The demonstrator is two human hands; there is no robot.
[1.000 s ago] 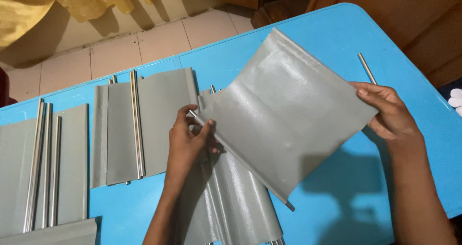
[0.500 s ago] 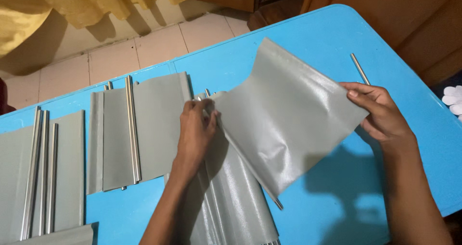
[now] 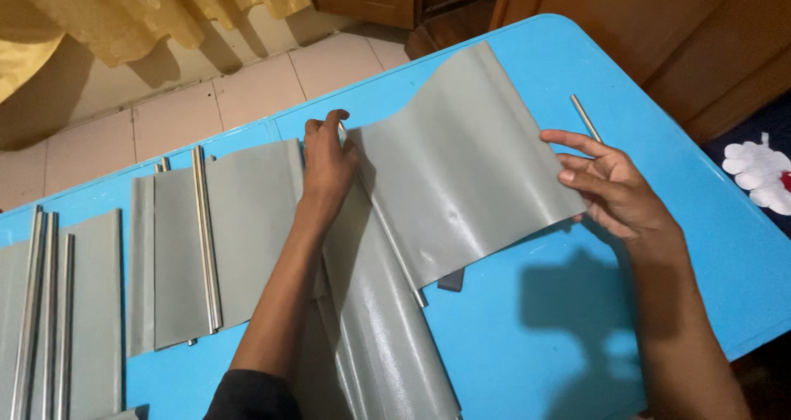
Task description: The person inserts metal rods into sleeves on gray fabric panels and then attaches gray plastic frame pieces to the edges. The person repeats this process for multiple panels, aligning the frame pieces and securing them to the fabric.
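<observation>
A grey flexible sheet (image 3: 465,168) with a metal rod along its left edge is spread over the blue table (image 3: 709,247). My left hand (image 3: 328,163) pinches the sheet's upper left corner, where the rod's top end sits. My right hand (image 3: 608,185) holds the sheet's right edge, fingers partly extended. The sheet bends in a wave near its far end. Its lower left part overlaps another grey sheet (image 3: 387,337) lying toward me.
More grey sheets with metal rods (image 3: 206,230) lie in a row to the left, further ones (image 3: 49,313) at the far left. A loose metal rod (image 3: 586,117) lies beyond my right hand. White cloth (image 3: 762,173) sits off the table's right side.
Both hands have lowered and flattened the grey sheet toward the table, swinging it so its rod edge lies along the table. My left hand slid up to the rod's top end.
</observation>
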